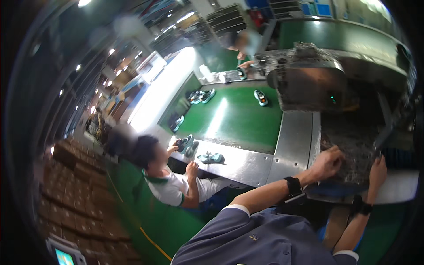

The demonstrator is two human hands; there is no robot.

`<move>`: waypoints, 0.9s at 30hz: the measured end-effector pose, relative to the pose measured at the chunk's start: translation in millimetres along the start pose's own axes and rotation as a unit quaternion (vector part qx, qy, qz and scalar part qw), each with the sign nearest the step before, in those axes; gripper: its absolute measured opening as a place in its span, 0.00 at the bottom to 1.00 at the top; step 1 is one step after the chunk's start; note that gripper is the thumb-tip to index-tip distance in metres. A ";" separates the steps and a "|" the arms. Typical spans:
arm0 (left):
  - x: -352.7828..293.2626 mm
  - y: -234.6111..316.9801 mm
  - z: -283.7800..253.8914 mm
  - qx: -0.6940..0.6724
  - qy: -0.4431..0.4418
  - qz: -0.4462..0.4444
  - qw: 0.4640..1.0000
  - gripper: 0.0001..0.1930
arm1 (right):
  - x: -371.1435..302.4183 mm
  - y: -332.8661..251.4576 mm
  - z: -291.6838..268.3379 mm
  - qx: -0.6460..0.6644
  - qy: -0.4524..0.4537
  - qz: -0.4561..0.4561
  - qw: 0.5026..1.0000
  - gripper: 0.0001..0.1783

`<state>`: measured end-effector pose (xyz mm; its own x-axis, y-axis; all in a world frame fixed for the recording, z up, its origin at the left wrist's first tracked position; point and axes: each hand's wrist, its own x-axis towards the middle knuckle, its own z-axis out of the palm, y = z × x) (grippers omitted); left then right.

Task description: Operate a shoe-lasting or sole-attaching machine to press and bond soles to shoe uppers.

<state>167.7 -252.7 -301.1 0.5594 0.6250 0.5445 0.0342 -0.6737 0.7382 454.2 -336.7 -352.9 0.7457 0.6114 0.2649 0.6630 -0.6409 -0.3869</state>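
My left hand [327, 164] is over the near left part of a tray-like surface covered in crinkled clear plastic film [355, 165]. Its fingers are curled together, and whatever may be between them is too small to make out. At the right edge of the same surface is my right hand [377, 171], its fingers bent inward beside a dark bar [383, 140]. What it grips, if anything, cannot be made out. Behind both hands stands a film-wrapped metal machine housing [311, 86] with a small green light.
Left of the machine runs a green conveyor belt [240, 119] carrying several sneakers [260, 97]. A seated co-worker [170, 181] handles a sneaker [185, 144] at the metal ledge [247, 168]. Another person [245, 48] works at the far side. Stacked brown boxes [75, 207] stand at left.
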 end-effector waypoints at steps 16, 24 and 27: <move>0.0 -7.4 -5.6 0.030 0.011 0.023 0.999 0.04 | 16.6 -9.4 5.5 -0.031 -0.021 -0.016 0.999 0.26; 1.5 -2.2 -5.8 0.018 0.016 0.009 1.000 0.05 | 13.4 -13.4 1.9 -0.026 -0.006 -0.016 1.000 0.25; 2.7 -7.8 -1.3 0.016 -0.009 0.036 0.999 0.05 | 12.0 -5.7 -2.0 -0.023 -0.014 -0.018 0.999 0.25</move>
<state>167.8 -245.3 -304.9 0.5765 0.5671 0.5883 0.0203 -0.7297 0.6835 459.5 -326.7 -345.7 0.7192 0.6468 0.2538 0.6926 -0.6383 -0.3361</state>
